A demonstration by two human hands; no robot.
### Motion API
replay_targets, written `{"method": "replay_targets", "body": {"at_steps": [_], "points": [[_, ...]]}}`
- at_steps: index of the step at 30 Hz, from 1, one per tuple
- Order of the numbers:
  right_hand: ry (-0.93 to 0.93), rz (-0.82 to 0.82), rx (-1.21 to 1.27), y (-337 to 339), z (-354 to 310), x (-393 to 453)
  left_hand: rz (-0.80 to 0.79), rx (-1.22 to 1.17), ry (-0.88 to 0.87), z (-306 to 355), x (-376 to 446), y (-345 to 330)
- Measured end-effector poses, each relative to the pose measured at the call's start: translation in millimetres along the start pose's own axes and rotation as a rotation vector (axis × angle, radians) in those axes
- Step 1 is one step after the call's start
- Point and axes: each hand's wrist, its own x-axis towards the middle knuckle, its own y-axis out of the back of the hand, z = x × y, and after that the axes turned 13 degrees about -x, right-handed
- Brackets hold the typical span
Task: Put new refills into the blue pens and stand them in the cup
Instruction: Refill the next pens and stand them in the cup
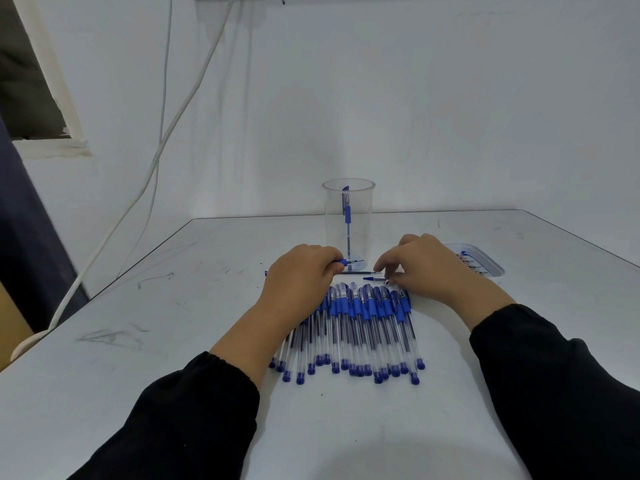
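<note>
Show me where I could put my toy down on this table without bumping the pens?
Bare table lies left of the left hand, out to the table edge. More lies on the far right, behind the tray. The middle is crowded: the row of pens, both hands, right hand too, and the cup sit close together.

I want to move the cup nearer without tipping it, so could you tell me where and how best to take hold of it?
Grip the clear cup round its mid wall, coming from the right or the back. It stands upright, tall and narrow, with one pen inside. The left hand, right hand and loose refills crowd its near side.
</note>
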Motion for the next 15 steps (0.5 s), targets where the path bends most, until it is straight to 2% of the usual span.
{"method": "replay_targets", "body": {"at_steps": [15], "points": [[0.015,0.005,-0.097,-4.9,2.3,4.3,-0.008,-0.012,0.008,-0.3,-0.1,-0.2]]}}
